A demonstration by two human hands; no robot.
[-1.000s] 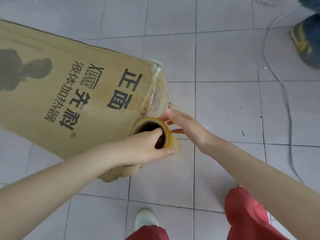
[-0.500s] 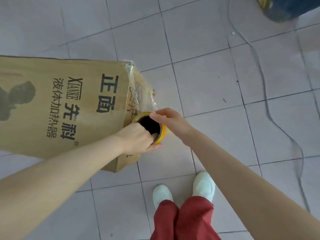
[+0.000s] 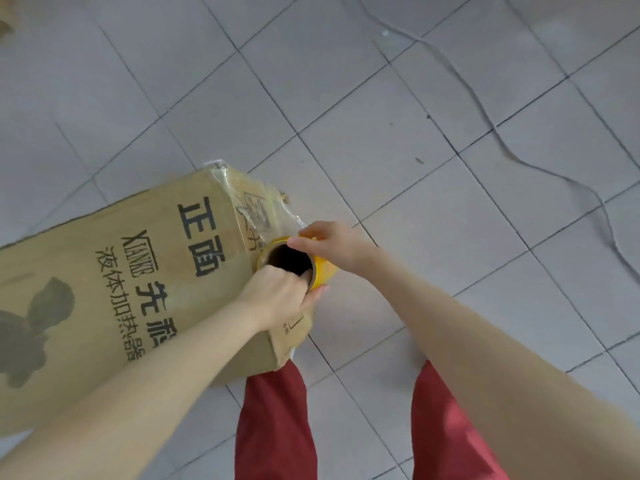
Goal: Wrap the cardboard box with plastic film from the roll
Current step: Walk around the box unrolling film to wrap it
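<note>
A long brown cardboard box (image 3: 104,289) with black printed characters lies on the tiled floor, its near end pointing right. Clear plastic film (image 3: 266,209) clings to that end face. The film roll (image 3: 323,268), yellow-rimmed with a dark hollow core, stands against the box end. My left hand (image 3: 277,296) grips the roll's near rim with fingers hooked into the core. My right hand (image 3: 332,244) pinches the roll's far rim from above. The roll's lower part is hidden behind my hands.
Grey floor tiles (image 3: 415,220) surround the box. A thin pale cable (image 3: 512,157) snakes across the floor at the right. My legs in red trousers (image 3: 277,420) stand just below the box end.
The view has swung round the box end: the box now slants up to the right and my legs sit closer under it. Both hands stay on the roll. The other person's shoe has left the view.
</note>
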